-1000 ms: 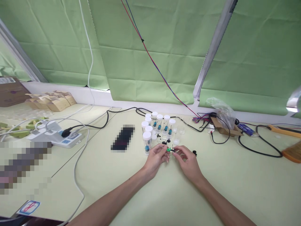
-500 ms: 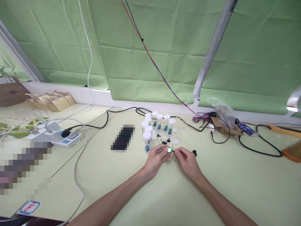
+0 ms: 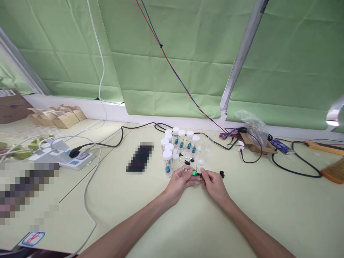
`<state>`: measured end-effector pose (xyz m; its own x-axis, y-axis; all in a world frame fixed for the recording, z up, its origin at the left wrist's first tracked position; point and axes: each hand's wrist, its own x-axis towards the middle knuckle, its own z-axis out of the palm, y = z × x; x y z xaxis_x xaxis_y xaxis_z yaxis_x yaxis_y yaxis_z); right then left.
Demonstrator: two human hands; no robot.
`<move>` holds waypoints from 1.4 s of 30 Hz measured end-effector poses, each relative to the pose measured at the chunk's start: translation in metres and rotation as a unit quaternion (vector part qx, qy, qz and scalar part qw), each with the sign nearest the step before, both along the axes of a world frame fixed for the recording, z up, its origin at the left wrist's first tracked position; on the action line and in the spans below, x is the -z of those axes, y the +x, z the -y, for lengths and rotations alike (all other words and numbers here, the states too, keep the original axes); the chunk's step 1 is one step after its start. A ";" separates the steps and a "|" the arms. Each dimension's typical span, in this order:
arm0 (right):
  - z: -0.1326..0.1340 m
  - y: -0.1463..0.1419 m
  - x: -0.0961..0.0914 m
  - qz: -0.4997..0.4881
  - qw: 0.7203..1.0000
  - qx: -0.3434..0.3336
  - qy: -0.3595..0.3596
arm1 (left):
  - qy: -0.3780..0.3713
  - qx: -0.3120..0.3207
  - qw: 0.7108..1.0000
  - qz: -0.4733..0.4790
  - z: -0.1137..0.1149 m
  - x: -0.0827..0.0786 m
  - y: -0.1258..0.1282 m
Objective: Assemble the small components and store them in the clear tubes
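Between the fingertips of my left hand (image 3: 180,181) is a small bright green part (image 3: 194,172) with a thin metal rod running to its left. My right hand (image 3: 214,182) pinches a small black piece (image 3: 199,175) against the green part's right end. Just beyond my hands lie small black parts (image 3: 187,162) and a white cap (image 3: 200,161). To the left and behind stand several clear tubes with white lids (image 3: 167,162), some holding blue-green pieces. A black part (image 3: 221,174) rests right of my right hand.
A pixelated dark object (image 3: 140,157) lies left of the tubes. Farther left is a white power strip (image 3: 76,160) with cables and, behind it, small cardboard boxes (image 3: 66,118). An opened carton (image 3: 258,143), blue box (image 3: 281,147) and orange brush (image 3: 333,173) sit at right.
The black piece in my right hand now shows more clearly beside the green part, which has turned from a whitish glare to plain green. My hands have barely shifted.
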<state>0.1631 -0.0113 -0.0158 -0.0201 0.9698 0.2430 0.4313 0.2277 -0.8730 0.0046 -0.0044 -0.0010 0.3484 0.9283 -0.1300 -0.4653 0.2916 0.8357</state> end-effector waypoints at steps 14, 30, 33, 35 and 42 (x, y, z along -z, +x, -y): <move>0.002 0.000 -0.007 -0.039 0.999 -0.016 0.026 | -0.031 -0.028 0.999 0.032 -0.002 0.002 0.001; 0.003 0.002 -0.005 -0.048 0.998 -0.026 0.045 | -0.023 -0.029 0.999 0.027 -0.001 0.001 0.001; 0.003 0.001 -0.005 -0.058 0.997 -0.030 0.041 | -0.021 -0.029 0.999 0.019 -0.001 0.001 0.001; 0.003 0.001 -0.005 -0.057 0.997 -0.033 0.038 | -0.018 -0.029 0.999 0.014 -0.001 0.002 0.001; 0.002 0.001 -0.006 -0.027 0.999 -0.021 0.013 | -0.019 -0.019 1.000 0.001 -0.001 0.000 0.000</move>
